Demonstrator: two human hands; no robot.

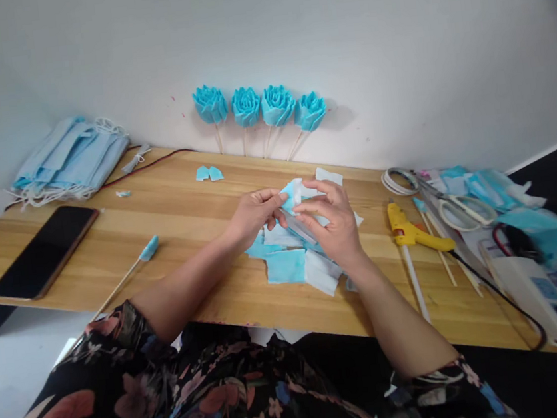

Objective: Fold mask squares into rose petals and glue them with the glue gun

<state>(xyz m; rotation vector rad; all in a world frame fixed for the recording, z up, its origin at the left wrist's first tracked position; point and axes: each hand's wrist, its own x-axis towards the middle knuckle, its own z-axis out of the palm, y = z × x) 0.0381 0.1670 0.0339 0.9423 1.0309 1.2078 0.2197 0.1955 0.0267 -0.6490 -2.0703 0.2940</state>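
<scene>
Above a heap of cut mask-fabric pieces (288,266), my left hand (259,214) pinches a small blue and white piece of mask fabric (289,194) between thumb and fingers. My right hand (333,219) meets the piece's right edge, thumb and a finger closed at it while another finger stays raised. The exact contact at those fingertips is partly hidden. Two small blue cut petals (209,173) lie beyond my left hand. To the left, a thin stick with a blue wrapped tip (149,248) rests across the table's front edge.
Several blue fabric flowers (245,107) on sticks lean against the wall. At left are stacked face masks (71,159) and a phone (45,252). A yellow glue gun (415,234), scissors (465,212), a tape roll (400,182) and a white power strip (530,294) occupy the right side.
</scene>
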